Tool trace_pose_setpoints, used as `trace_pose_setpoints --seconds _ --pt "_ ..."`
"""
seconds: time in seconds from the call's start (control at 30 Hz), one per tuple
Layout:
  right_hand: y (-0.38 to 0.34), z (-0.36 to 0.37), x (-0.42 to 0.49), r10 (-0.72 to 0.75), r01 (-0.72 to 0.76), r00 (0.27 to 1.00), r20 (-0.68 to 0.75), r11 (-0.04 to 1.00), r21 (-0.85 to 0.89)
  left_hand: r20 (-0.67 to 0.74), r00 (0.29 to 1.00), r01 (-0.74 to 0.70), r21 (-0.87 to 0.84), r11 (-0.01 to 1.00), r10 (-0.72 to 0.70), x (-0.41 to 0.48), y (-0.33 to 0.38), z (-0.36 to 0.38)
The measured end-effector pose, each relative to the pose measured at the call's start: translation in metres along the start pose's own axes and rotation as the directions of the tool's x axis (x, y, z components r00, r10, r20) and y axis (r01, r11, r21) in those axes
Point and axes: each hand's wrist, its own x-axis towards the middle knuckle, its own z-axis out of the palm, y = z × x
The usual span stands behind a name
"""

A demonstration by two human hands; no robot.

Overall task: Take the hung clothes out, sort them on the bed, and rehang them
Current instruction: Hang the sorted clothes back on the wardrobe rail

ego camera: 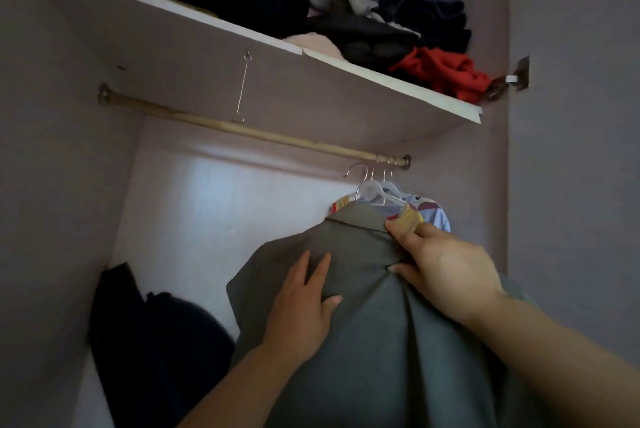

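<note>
Grey shirt (363,341), lower centre, hides most of a patterned garment (433,213); right hand (446,271) grip pinches its collar, left hand (301,303) lies flat.

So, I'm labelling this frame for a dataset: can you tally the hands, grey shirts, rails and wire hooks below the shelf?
Hands: 2 (left hand, right hand)
Grey shirt: 1
Wooden rail: 1
Wire hook: 1
Total: 5
</note>
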Motion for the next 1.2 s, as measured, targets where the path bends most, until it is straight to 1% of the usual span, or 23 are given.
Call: trace_pose_setpoints --seconds 0.17,0.27,0.37,0.47,0.6,0.67,0.77,0.87,1.03,1.13,1.2 --pt "0.012 0.054 0.083 0.063 -0.064 0.998 -0.012 0.994 -0.085 0.01 0.998 -0.065 -0.034 0.997 0.066 0.082 -0.039 0.048" --pt "0.019 0.081 0.137 0.1 -0.103 0.995 -0.029 0.989 -0.11 0.011 0.995 -0.102 -0.034 0.994 0.103 0.134 -0.064 0.069" --pt "0.025 0.103 0.184 0.15 -0.158 0.986 -0.066 0.979 -0.128 -0.003 0.991 -0.133 -0.075 0.988 0.133 0.181 -0.085 0.086" --pt "0.03 0.121 0.222 0.198 -0.207 0.977 -0.078 0.971 -0.124 -0.02 0.987 -0.162 -0.112 0.98 0.161 0.217 -0.1 0.102" --pt "0.031 0.141 0.257 0.25 -0.257 0.966 -0.061 0.953 -0.161 -0.001 0.981 -0.194 -0.13 0.972 0.196 0.244 -0.114 0.119" --pt "0.028 0.154 0.265 0.259 -0.259 0.966 -0.028 0.949 -0.177 0.013 0.979 -0.198 -0.131 0.971 0.201 0.251 -0.12 0.126" --pt "0.022 0.177 0.263 0.235 -0.223 0.971 0.033 0.951 -0.216 0.042 0.979 -0.191 -0.147 0.971 0.199 0.253 -0.128 0.135" --pt "0.021 0.191 0.254 0.242 -0.226 0.97 0.036 0.943 -0.243 0.072 0.98 -0.172 -0.148 0.974 0.184 0.248 -0.135 0.143" --pt "0.016 0.193 0.235 0.255 -0.225 0.964 0.073 0.931 -0.287 0.145 0.978 -0.133 -0.129 0.983 0.151 0.229 -0.138 0.151" --pt "0.006 0.191 0.207 0.212 -0.166 0.972 0.099 0.924 -0.344 0.156 0.977 -0.131 -0.11 0.985 0.148 0.211 -0.134 0.15" --pt "0.001 0.189 0.181 0.168 -0.113 0.977 0.134 0.932 -0.345 0.174 0.976 -0.119 -0.089 0.989 0.134 0.194 -0.128 0.145"
